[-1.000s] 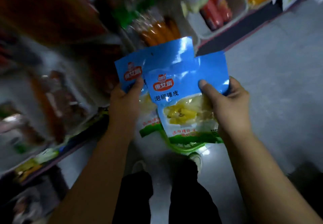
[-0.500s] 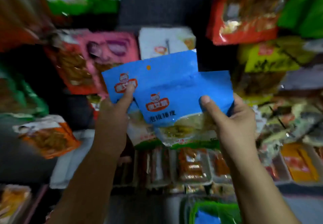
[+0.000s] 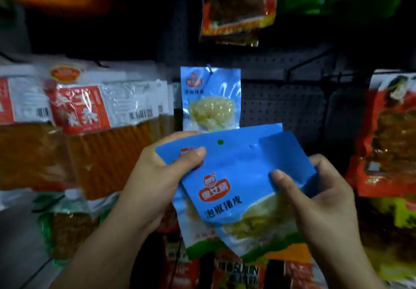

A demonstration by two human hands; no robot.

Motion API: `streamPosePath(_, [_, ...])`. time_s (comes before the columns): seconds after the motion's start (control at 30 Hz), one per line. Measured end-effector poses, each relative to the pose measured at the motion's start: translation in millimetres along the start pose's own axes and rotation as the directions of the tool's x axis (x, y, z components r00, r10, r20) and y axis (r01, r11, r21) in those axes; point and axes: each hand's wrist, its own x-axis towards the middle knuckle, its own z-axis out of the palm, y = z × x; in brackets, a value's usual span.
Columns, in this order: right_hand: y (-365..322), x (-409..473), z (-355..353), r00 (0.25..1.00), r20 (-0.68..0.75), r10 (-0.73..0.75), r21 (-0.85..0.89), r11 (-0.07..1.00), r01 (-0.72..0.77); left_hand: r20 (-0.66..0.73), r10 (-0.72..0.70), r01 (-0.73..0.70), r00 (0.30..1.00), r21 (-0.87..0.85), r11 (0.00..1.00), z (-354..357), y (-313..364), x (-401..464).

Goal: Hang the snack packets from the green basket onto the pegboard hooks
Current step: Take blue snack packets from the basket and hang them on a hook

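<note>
Both hands hold a fanned bundle of blue snack packets (image 3: pixel 238 171) in front of the dark pegboard (image 3: pixel 281 106). My left hand (image 3: pixel 155 180) grips the rear packet's top left corner, thumb over its red logo. My right hand (image 3: pixel 315 201) pinches the front packet at its right edge, thumb on the blue face. One matching blue packet (image 3: pixel 210 99) hangs on a hook just above the bundle. An empty black hook (image 3: pixel 308 61) juts out at the upper right. The green basket is out of view.
White-and-red packets (image 3: pixel 90 106) over orange ones (image 3: pixel 108 151) crowd the left. A red packet (image 3: pixel 236 4) hangs above, more red packets (image 3: pixel 387 135) on the right, and red ones (image 3: pixel 236 270) below the hands.
The view has tilted up from the floor and basket to the pegboard. Both hands have carried the blue packets up towards the hanging blue packet, grips unchanged.
</note>
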Motion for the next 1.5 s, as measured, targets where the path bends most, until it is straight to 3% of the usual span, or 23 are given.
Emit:
streamPosePath(0.17, [-22, 25, 26, 0.997, -0.026, -0.079, -0.051, 0.996, 0.077, -0.065, 0.102, -0.097, 0.993, 0.071, 0.993, -12, 20, 48])
streamPosePath(0.33, [-36, 57, 41, 0.99, 0.038, -0.139, -0.077, 0.987, 0.141, -0.175, 0.201, -0.189, 0.964, 0.082, 0.979, -15, 38, 82])
streamPosePath(0.63, [-29, 87, 43, 0.989, -0.063, -0.134, 0.064, 0.988, 0.138, -0.134, 0.351, -0.302, 0.927, 0.29, 0.908, 5, 59, 114])
streamPosePath(0.93, [-13, 102, 50, 0.993, -0.027, -0.119, 0.094, 0.988, 0.121, -0.169, 0.127, -0.098, 0.977, 0.169, 0.981, 2, 44, 129])
streamPosePath(1.23, [17, 116, 64, 0.998, -0.049, -0.041, 0.076, 0.996, 0.045, -0.229, 0.132, -0.089, 0.964, 0.19, 0.978, -11, 5, 145])
streamPosePath(1.5, [44, 148, 84, 0.997, -0.072, 0.004, -0.027, 1.0, -0.006, -0.278, 0.06, 0.015, 0.959, 0.259, 0.966, -18, -38, 158])
